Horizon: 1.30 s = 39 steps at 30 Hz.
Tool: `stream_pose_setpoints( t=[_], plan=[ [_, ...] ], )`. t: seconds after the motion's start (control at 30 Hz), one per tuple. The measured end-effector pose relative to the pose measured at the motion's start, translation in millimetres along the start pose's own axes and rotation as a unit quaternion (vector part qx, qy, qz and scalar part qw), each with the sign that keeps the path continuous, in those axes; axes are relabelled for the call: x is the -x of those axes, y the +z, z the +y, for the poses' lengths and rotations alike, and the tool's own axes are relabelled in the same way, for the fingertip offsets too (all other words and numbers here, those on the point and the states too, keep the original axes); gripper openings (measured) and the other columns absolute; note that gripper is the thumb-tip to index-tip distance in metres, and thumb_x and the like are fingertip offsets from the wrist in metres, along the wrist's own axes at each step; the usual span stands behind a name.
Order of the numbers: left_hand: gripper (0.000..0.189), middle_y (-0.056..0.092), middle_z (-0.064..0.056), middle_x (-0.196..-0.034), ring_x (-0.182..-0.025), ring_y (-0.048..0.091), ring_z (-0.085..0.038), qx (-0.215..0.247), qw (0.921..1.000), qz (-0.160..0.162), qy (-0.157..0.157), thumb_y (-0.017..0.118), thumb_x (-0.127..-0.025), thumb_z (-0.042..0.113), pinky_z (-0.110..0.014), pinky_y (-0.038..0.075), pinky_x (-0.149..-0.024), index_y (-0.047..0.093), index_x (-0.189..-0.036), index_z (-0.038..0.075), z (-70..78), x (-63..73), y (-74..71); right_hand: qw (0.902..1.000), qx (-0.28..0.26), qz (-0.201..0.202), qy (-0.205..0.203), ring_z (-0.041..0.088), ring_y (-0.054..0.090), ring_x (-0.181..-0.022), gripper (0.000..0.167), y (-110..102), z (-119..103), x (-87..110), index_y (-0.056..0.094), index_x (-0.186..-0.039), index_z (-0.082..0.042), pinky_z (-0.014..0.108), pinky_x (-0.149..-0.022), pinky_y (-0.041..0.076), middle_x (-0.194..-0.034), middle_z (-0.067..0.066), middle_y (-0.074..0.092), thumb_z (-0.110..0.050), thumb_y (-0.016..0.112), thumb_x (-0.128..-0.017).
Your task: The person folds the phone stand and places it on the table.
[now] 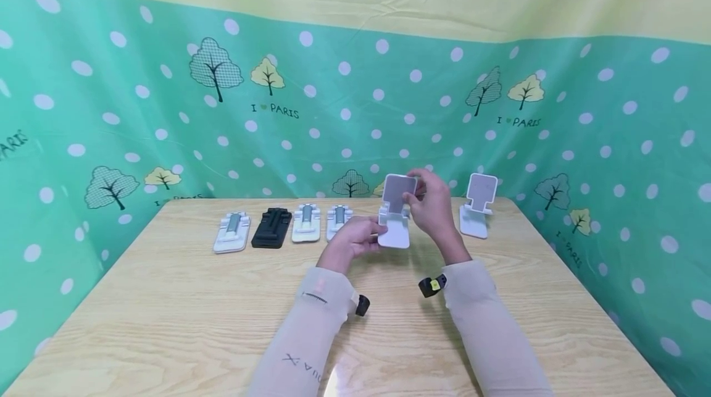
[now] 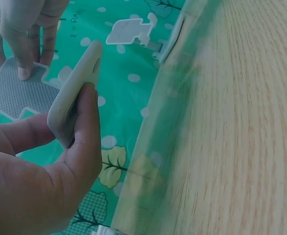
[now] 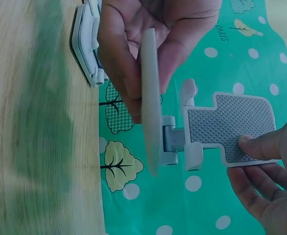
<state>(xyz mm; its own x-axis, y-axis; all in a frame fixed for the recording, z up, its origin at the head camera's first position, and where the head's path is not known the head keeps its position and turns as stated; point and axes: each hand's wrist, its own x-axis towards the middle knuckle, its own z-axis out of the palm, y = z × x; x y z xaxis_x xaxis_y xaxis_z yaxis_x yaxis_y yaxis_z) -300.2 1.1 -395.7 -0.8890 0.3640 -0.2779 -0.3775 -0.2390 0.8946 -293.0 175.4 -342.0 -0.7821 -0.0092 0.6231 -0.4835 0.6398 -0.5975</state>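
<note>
Between both hands is a white folding phone stand (image 1: 395, 233), unfolded, with a grey textured pad on its upper plate (image 3: 236, 127). My left hand (image 1: 360, 236) grips the base by its edge, thumb on one face and fingers on the other. With thumb and fingers, my right hand (image 1: 432, 202) pinches the upper plate at its side. In the right wrist view the hinge arm (image 3: 172, 139) shows between base and plate. The base appears edge-on in the left wrist view, held over the table's far side.
Left of the hands, a row of folded stands lies on the wooden table (image 1: 194, 323): white ones (image 1: 232, 233) (image 1: 306, 224) (image 1: 336, 219) and a black one (image 1: 272, 228). An unfolded white stand (image 1: 474, 222) stands at right. A patterned green curtain (image 1: 344, 107) hangs behind.
</note>
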Motion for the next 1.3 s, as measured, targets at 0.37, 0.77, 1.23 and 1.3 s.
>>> stream_pose_setpoints(
  t=[0.37, 0.77, 1.23, 1.3],
  plan=[
    [0.041, 0.058, -0.029, -0.135, -0.127, 0.057, -0.042, 0.011, 0.9999, -0.004, -0.002, 0.053, -0.097, -0.009, -0.048, 0.052, -0.109, 0.053, -0.138, -0.011, 1.9, 1.4, 1.6, 0.9999, 0.012, 0.010, -0.001, 0.032, 0.066, -0.085, 0.038, 2.0, 0.9, -0.8, 0.063, -0.119, -0.001, 0.040, -0.074, 0.064, -0.099, 0.018, 0.063, 0.011, 0.076, -0.085],
    [0.041, 0.058, -0.028, -0.135, -0.127, 0.057, -0.042, 0.011, 0.9999, -0.002, -0.001, 0.054, -0.097, -0.009, -0.049, 0.052, -0.109, 0.053, -0.138, -0.012, 3.0, 1.2, 1.2, 0.9995, 0.022, 0.023, 0.002, 0.033, 0.066, -0.084, 0.037, 3.8, 2.8, -1.2, 0.061, -0.115, -0.001, 0.040, -0.074, 0.064, -0.098, 0.019, 0.062, 0.013, 0.075, -0.084],
    [0.039, 0.060, -0.029, -0.132, -0.125, 0.060, -0.040, 0.011, 0.9999, 0.006, -0.007, 0.056, -0.096, -0.009, -0.041, 0.056, -0.104, 0.055, -0.135, -0.012, 4.7, 1.7, 1.0, 0.9990, 0.015, 0.043, -0.006, 0.033, 0.066, -0.083, 0.036, 7.3, 9.2, -0.7, 0.060, -0.113, -0.001, 0.040, -0.073, 0.064, -0.099, 0.020, 0.062, 0.013, 0.075, -0.084],
    [0.039, 0.060, -0.028, -0.132, -0.126, 0.059, -0.040, 0.010, 0.9999, 0.007, -0.007, 0.057, -0.096, -0.009, -0.042, 0.056, -0.104, 0.055, -0.135, -0.012, 4.8, 2.0, 1.0, 0.9991, 0.016, 0.040, -0.006, 0.033, 0.066, -0.084, 0.036, 7.4, 9.6, -0.7, 0.060, -0.113, -0.001, 0.040, -0.074, 0.064, -0.100, 0.020, 0.062, 0.013, 0.075, -0.084]
  ],
)
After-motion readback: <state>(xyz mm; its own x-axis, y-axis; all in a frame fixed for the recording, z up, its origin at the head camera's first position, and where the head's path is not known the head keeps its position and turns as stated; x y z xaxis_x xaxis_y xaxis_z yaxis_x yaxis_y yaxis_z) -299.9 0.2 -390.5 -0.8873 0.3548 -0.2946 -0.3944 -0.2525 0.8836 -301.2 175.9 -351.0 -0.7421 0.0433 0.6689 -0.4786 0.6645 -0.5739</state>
